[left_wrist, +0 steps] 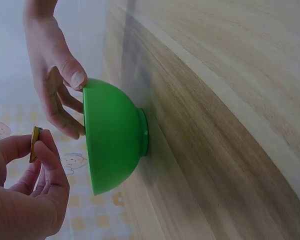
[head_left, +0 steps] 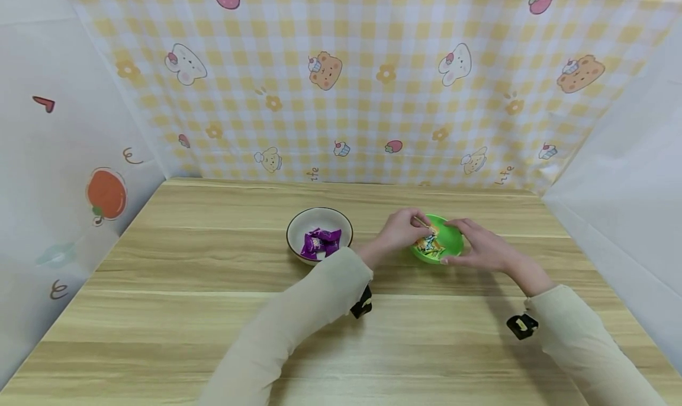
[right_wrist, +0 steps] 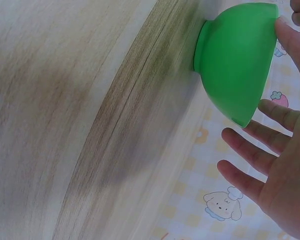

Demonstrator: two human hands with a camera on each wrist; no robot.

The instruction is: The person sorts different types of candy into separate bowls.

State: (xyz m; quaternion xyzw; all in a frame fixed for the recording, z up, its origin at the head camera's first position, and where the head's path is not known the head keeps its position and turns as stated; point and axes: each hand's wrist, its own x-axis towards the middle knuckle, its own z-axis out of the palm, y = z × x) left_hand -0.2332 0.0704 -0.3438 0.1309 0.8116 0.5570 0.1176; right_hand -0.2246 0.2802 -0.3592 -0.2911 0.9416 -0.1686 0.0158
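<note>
My left hand (head_left: 401, 231) pinches a small yellow-wrapped candy (left_wrist: 35, 144) between thumb and fingers, just over the rim of a green bowl (head_left: 453, 240). Several yellow and green wrapped candies (head_left: 429, 249) lie inside that bowl. On the bowl's right side, my right hand (head_left: 487, 247) touches the rim with thumb and fingers spread. The right wrist view shows its fingers (right_wrist: 247, 150) nearly straight, some apart from the bowl. Left of my left hand stands a cream bowl (head_left: 298, 231) with a dark rim, holding several purple wrapped candies (head_left: 319, 243).
Both bowls stand on a wood-grain table (head_left: 186, 264). A yellow checked cloth (head_left: 362, 116) hangs behind its back edge, with pale sheets at the left and right. My left forearm (head_left: 298, 311) passes in front of the cream bowl.
</note>
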